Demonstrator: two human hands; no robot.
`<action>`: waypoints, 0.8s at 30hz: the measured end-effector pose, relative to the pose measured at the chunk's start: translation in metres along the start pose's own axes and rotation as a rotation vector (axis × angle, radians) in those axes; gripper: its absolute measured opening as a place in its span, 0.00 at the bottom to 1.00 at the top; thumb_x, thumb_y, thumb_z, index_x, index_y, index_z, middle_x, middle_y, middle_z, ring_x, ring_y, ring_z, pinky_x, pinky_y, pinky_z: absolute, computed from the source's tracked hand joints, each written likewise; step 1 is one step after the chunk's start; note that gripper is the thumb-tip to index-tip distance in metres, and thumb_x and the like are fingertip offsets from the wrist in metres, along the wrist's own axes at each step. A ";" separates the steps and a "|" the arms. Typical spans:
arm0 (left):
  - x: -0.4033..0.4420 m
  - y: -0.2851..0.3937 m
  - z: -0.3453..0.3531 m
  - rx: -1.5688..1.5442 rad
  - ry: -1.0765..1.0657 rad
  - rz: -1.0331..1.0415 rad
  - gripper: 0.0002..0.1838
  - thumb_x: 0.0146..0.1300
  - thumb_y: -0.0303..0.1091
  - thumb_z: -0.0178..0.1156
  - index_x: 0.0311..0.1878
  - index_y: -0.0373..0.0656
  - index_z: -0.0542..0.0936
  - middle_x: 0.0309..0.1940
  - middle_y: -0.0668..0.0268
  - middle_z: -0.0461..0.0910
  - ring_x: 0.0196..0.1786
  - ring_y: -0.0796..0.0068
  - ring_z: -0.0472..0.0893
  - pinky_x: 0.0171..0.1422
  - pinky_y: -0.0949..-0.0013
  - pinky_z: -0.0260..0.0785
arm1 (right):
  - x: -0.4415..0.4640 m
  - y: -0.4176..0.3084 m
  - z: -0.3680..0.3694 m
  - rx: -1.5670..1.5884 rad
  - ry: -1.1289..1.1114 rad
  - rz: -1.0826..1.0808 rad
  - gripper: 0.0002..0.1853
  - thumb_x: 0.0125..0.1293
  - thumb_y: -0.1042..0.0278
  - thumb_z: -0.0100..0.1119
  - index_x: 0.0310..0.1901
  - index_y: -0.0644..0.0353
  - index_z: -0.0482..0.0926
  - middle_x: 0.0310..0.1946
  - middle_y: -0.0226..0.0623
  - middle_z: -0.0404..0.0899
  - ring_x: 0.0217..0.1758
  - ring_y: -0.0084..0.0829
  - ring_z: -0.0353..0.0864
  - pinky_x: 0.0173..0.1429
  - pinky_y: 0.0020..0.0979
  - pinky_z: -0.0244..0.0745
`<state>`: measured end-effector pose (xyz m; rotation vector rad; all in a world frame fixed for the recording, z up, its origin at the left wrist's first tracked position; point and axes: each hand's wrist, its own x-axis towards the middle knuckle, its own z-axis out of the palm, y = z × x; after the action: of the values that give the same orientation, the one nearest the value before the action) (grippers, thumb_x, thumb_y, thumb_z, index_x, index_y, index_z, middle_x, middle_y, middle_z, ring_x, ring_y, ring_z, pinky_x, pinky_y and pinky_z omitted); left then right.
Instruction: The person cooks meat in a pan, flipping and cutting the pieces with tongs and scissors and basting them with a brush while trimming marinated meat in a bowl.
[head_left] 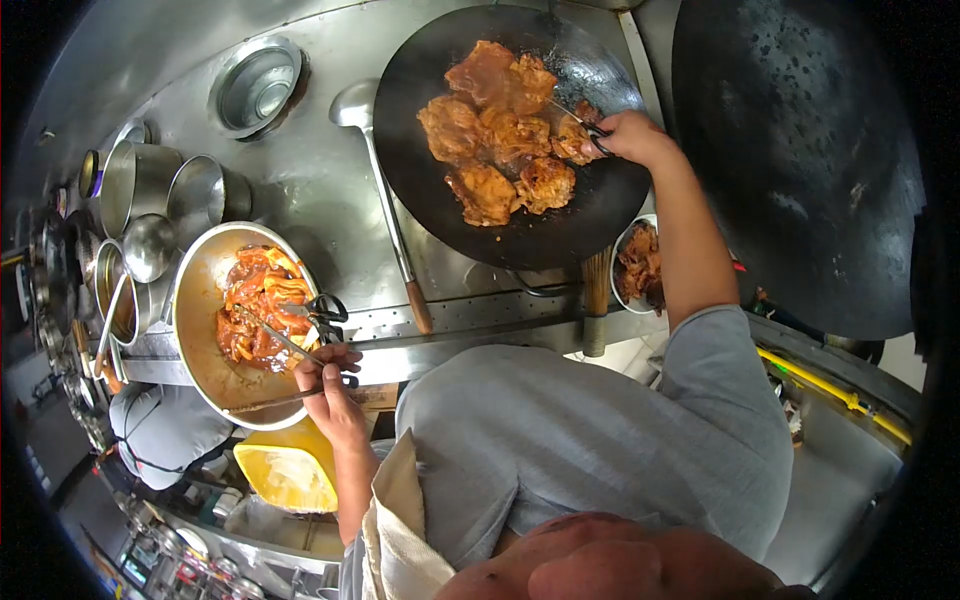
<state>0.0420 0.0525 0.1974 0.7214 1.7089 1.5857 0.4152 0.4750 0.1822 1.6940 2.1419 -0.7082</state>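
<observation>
Over the right part of a black wok [600, 215], my right hand [628, 138] is closed on the dark handles of scissors [592, 128], whose thin blades reach among the browned meat pieces [515, 135]. My left hand [332, 388] is at the front rim of a large pale bowl [195, 330] of red marinated meat [262, 295]. Its fingers are closed on metal tongs [280, 335], with one arm over the meat and the other lower across the bowl. Another pair of black-handled scissors [326, 312] rests at the bowl's right side.
A ladle [390, 205] lies between bowl and wok. A brush [595, 300] and a small bowl of meat [638, 262] stand at the wok's front. Metal pots [140, 185] are at left, a yellow container [290, 470] below, another large wok [800, 150] at right.
</observation>
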 end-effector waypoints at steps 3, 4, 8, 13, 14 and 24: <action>0.000 0.002 0.003 -0.016 -0.009 0.003 0.08 0.76 0.32 0.49 0.52 0.40 0.67 0.47 0.53 0.80 0.42 0.66 0.82 0.44 0.67 0.73 | 0.007 -0.004 0.004 0.004 -0.022 0.128 0.28 0.49 0.42 0.78 0.45 0.57 0.88 0.32 0.36 0.86 0.35 0.29 0.82 0.44 0.35 0.74; -0.001 0.003 0.004 -0.016 -0.017 0.011 0.08 0.76 0.32 0.49 0.52 0.40 0.67 0.47 0.53 0.80 0.42 0.66 0.82 0.44 0.67 0.73 | 0.008 -0.003 0.005 0.004 -0.022 0.126 0.28 0.49 0.42 0.78 0.45 0.57 0.88 0.32 0.36 0.86 0.35 0.29 0.82 0.44 0.35 0.74; 0.000 0.005 0.002 0.009 -0.010 0.022 0.08 0.76 0.32 0.48 0.52 0.39 0.67 0.47 0.53 0.80 0.42 0.67 0.82 0.44 0.68 0.73 | 0.013 -0.010 0.008 0.044 -0.050 0.081 0.28 0.50 0.42 0.77 0.45 0.56 0.87 0.35 0.40 0.86 0.40 0.35 0.84 0.48 0.38 0.75; -0.001 -0.002 -0.003 0.010 -0.011 -0.008 0.08 0.76 0.32 0.48 0.51 0.39 0.66 0.47 0.53 0.80 0.42 0.67 0.82 0.44 0.68 0.73 | 0.014 -0.011 0.010 0.015 -0.011 0.025 0.28 0.50 0.40 0.76 0.44 0.55 0.86 0.37 0.43 0.86 0.45 0.41 0.85 0.51 0.41 0.75; 0.000 -0.001 -0.002 0.010 -0.010 -0.009 0.08 0.76 0.32 0.48 0.51 0.39 0.66 0.47 0.53 0.80 0.42 0.67 0.82 0.44 0.68 0.73 | 0.010 -0.013 0.006 0.046 -0.030 0.031 0.28 0.50 0.40 0.76 0.44 0.55 0.87 0.37 0.44 0.86 0.44 0.41 0.85 0.51 0.41 0.75; 0.004 -0.001 0.000 -0.008 -0.002 0.027 0.06 0.76 0.29 0.47 0.51 0.42 0.66 0.47 0.53 0.81 0.41 0.66 0.83 0.43 0.67 0.74 | 0.019 -0.010 0.012 0.036 -0.065 0.056 0.31 0.48 0.39 0.77 0.45 0.56 0.86 0.39 0.46 0.86 0.45 0.43 0.86 0.52 0.41 0.76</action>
<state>0.0395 0.0550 0.1962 0.7453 1.6974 1.6088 0.4003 0.4818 0.1645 1.7173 2.0416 -0.7799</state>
